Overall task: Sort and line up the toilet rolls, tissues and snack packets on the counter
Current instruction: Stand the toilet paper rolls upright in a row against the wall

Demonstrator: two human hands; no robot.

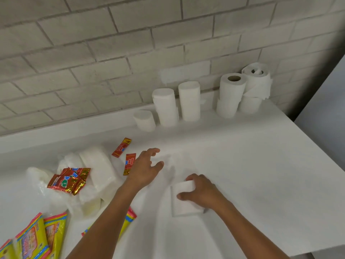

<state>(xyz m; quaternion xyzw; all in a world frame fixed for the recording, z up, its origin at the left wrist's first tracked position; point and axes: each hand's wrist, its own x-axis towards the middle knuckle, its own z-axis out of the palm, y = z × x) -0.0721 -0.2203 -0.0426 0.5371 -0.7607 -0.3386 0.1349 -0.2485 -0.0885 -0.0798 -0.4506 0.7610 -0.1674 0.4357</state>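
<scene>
My right hand grips a white tissue pack lying on the white counter. My left hand hovers open over the counter just left of it, fingers spread, holding nothing. Several white toilet rolls stand along the back wall: a short roll, two taller stacks, and rolls with open cores at the right. Red snack sachets lie by my left hand. Red and gold packets rest on a heap of white tissue packs.
Yellow snack packets lie at the counter's front left, and another pokes out under my left forearm. A grey brick wall backs the counter. The counter's right edge drops off beside a grey surface.
</scene>
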